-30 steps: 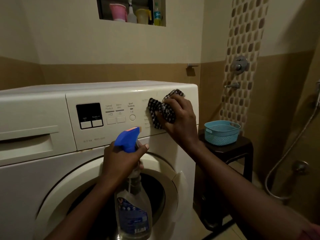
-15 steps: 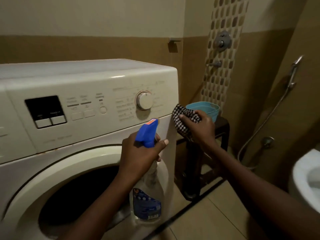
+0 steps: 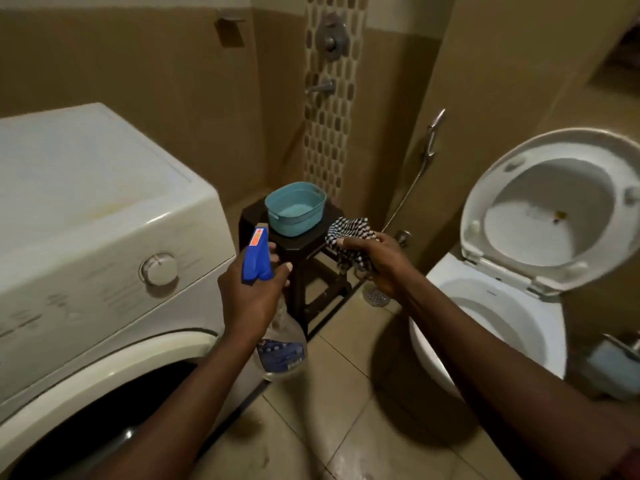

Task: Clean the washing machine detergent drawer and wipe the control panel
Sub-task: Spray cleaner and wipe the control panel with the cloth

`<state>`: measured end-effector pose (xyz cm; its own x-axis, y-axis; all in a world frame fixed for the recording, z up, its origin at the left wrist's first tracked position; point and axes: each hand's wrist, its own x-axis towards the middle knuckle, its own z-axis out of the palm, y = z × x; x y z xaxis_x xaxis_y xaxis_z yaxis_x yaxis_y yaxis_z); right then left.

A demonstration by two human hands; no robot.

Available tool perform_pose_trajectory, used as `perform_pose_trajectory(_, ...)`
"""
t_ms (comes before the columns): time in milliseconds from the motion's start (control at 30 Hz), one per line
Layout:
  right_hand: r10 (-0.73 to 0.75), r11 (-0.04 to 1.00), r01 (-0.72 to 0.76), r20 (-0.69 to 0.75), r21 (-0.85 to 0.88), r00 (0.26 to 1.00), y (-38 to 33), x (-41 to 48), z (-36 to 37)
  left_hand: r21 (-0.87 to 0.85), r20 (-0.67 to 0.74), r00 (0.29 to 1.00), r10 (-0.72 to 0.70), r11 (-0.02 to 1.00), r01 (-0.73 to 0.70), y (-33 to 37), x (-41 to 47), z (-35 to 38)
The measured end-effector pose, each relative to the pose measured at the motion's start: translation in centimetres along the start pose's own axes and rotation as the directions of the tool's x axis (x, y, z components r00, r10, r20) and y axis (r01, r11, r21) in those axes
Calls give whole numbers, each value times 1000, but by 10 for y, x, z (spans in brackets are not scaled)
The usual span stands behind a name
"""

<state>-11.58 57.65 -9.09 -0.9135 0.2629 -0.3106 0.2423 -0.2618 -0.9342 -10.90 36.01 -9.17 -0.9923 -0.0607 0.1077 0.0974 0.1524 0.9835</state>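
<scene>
The white front-loading washing machine (image 3: 86,209) fills the left side, its control panel (image 3: 90,292) with a round dial (image 3: 160,269) facing me; the detergent drawer is out of view. My left hand (image 3: 254,296) grips a clear spray bottle (image 3: 280,348) with a blue trigger head (image 3: 256,259), held just right of the machine's front corner. My right hand (image 3: 375,263) holds a bunched black-and-white checked cloth (image 3: 351,233) in the air beside the stool, away from the panel.
A dark plastic stool (image 3: 304,258) stands right of the machine with a teal basket (image 3: 296,209) on it. A white toilet (image 3: 498,306) with its lid up stands at the right. A hand shower hose (image 3: 408,192) hangs on the wall. A floor drain (image 3: 376,295) lies on the tiled floor.
My right hand has left the control panel and carried the cloth right, past the stool. My view has swung right and down; the left hand still holds the spray bottle.
</scene>
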Motion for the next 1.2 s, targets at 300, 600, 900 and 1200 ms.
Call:
perform_pose_trajectory(300, 43, 999, -42, -128, 14, 991, -127, -83, -35, 145, -8, 1000, -10, 989, 11, 144, -2, 23)
perform_pose_trajectory(600, 102, 989, -94, -63, 113, 993, -197, -12, -83, 174, -54, 998, -45, 983, 53, 184, 57, 90)
perform_pose_trajectory(900, 58, 998, -57, -107, 19, 992, -250, 86, -115, 173, -167, 985, -38, 983, 67, 176, 140, 137)
perform_pose_trajectory(1200, 114, 965, -134, -100, -225, 988, -215, 192, -83, 116, -182, 978, -106, 985, 128, 130, 240, 151)
